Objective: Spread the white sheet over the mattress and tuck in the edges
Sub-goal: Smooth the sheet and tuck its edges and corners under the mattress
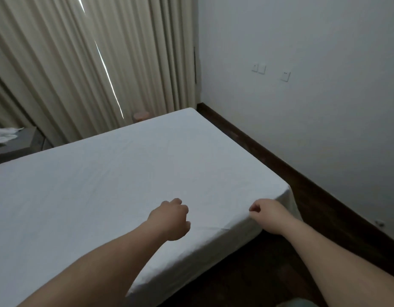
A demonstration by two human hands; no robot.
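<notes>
Head view: sheet (125,178) lies smooth over the mattress, filling centre and left of frame. Left hand (170,219), lower centre, fingers curled, gripping nothing visible. Right hand (266,212), fingers curled at the sheet's near edge; grip unclear.

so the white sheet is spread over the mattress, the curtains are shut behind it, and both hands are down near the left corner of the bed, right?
Not quite: the head view shows both hands near the bed's right corner. The left hand is over the white sheet; the right hand is at its edge beside that corner. The sheet is spread over the mattress, with the curtains behind.
</notes>
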